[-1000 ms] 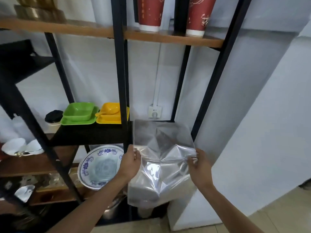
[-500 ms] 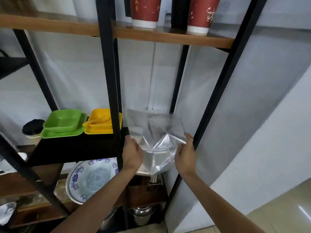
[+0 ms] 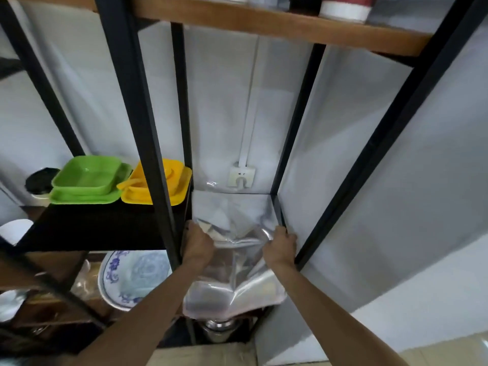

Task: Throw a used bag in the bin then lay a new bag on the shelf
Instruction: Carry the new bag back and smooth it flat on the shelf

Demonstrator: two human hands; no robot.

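A clear, crinkled plastic bag (image 3: 232,223) lies partly on the narrow shelf bay between two black posts, its far end flat on the shelf and its near end (image 3: 232,294) hanging down over the front edge. My left hand (image 3: 196,243) grips the bag's left side at the shelf's front edge. My right hand (image 3: 280,245) grips its right side, next to the black post (image 3: 298,128). No bin is in view.
To the left, a black shelf (image 3: 87,228) carries green trays (image 3: 88,180), yellow trays (image 3: 158,186) and a black-lidded pot (image 3: 39,179). A blue-patterned bowl (image 3: 132,276) leans below. A wall socket (image 3: 241,177) sits behind the bag. A wooden shelf (image 3: 264,25) runs overhead.
Both hands have pushed the bag forward and down onto the shelf bay; its far end now lies flat there. The view has moved closer to the rack.
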